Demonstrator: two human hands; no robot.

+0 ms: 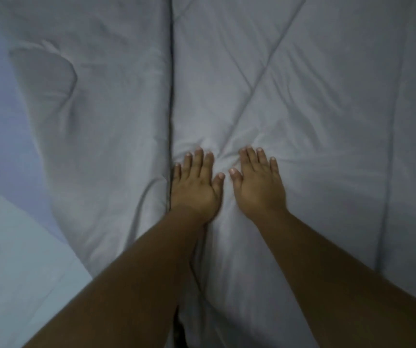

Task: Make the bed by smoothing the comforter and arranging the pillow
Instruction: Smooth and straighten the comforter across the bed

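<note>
Grey quilted comforter (302, 109); both hands flat.

Left hand (195, 187) and right hand (259, 183) flat, palms down, side by side on a pale grey quilted comforter (315, 109), fingers spread, fabric puckered at the fingertips, left hand beside a dark fold edge (171, 96), lighter sheet (6, 247) at lower left

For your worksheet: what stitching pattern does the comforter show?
Diagonal crossing quilt lines on the comforter, head view.
</note>
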